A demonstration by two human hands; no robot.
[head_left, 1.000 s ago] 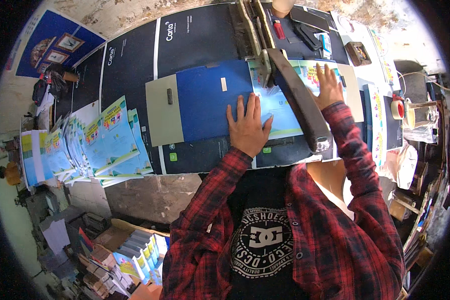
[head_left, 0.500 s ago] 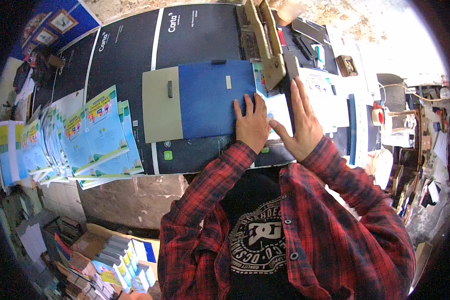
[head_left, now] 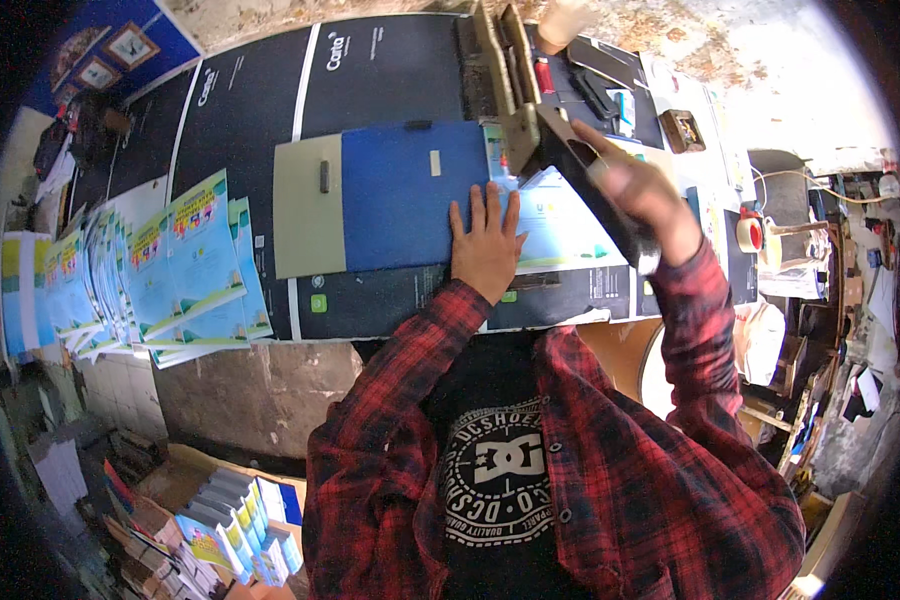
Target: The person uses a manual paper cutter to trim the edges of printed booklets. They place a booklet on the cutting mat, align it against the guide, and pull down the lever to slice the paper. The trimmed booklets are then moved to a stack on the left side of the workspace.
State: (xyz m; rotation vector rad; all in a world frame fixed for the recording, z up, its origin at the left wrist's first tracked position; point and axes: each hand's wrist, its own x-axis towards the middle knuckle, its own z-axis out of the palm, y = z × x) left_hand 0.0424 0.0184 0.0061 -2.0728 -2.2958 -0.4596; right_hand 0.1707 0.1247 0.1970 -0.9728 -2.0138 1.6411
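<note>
My left hand (head_left: 486, 245) lies flat with fingers spread over the right edge of a blue board (head_left: 400, 210). From under that edge, a light blue printed sheet (head_left: 562, 238) sticks out to the right. My right hand (head_left: 655, 200) is closed around a long dark bar (head_left: 620, 228), raised and slanting across the right end of the sheet. Motion smears this hand and part of the bar. The bar's far end sits beside a worn wooden and metal frame (head_left: 518, 130). Left of the blue board is a grey-green panel (head_left: 308, 200) with a small dark block on it.
Fanned printed sheets (head_left: 205, 240) cover the left end of the black table (head_left: 240, 110). A tape roll (head_left: 750, 235), a small box (head_left: 682, 131) and small tools lie to the right. Below left, a carton (head_left: 290, 460) holds several printed booklets.
My right hand has gone from lying stretched along the bar to gripping it. The bar has swung up and right, showing more of the sheet. My left hand stays flat on the board.
</note>
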